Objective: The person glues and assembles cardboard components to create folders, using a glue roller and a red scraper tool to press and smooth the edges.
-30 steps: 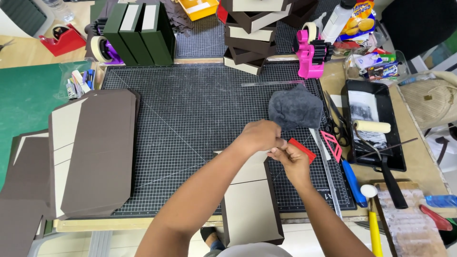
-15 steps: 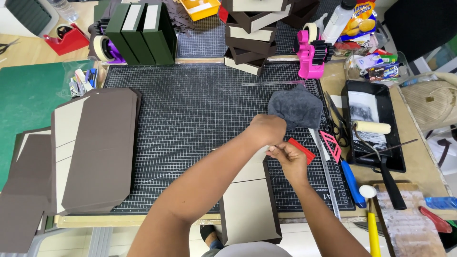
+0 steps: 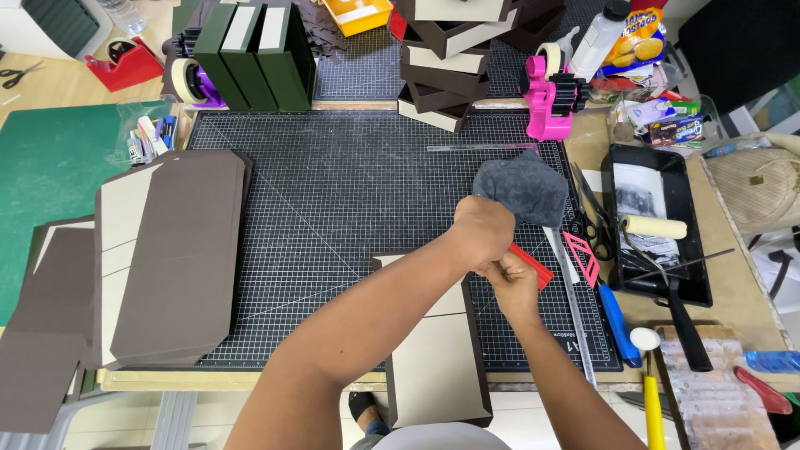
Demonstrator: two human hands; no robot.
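**Hands meet over the cutting mat**

I see the left hand (image 3: 483, 233) fisted, the right hand (image 3: 512, 279) curled against it; what they pinch, I can't tell. Under my forearms, a brown-edged cardboard panel (image 3: 433, 367) overhangs the cutting mat (image 3: 333, 192), long axis pointing away. Just beyond the hands, a red card (image 3: 533, 265); farther, a grey cloth (image 3: 523, 187).

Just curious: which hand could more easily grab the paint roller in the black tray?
Probably the right hand: it is nearer the paint roller and black tray; the left hand reaches across the body.

Both hands (image 3: 498, 254) closed, touching
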